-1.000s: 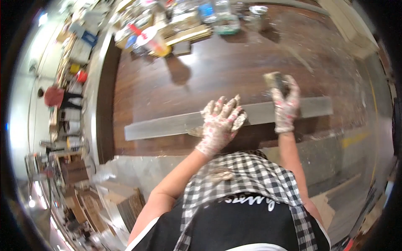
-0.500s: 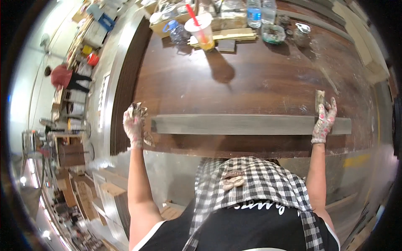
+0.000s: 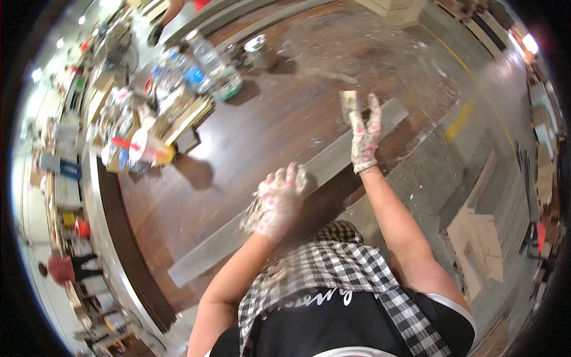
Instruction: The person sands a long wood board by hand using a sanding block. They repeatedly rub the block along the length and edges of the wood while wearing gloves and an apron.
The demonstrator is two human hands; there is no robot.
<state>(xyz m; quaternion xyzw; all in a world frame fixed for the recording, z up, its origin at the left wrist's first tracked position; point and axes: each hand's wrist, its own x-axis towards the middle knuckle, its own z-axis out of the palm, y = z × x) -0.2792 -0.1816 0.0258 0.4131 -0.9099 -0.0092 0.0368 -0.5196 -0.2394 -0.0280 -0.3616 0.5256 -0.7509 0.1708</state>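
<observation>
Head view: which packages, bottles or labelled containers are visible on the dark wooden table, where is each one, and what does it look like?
Clear plastic bottle with blue label: far left of the dark wooden table, lying tilted.
Clear plastic bottle with green base: just right of it, tilted.
Small round metal tin: far edge, grey.
Yellow cup with red straw: left edge, among clutter.
Blue box: left shelf beyond the table, rectangular.

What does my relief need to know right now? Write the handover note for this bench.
Left hand: gloved, pressed with a rag on the middle of the long grey board.
Right hand: gloved, on the board's far end beside a small grey block.
The board lies diagonally across the dark wooden tabletop.
Water bottles and clutter sit at the table's far edge.
Done: cannot tell how much of the board is wiped.
Left: probably the rest of its length.
</observation>
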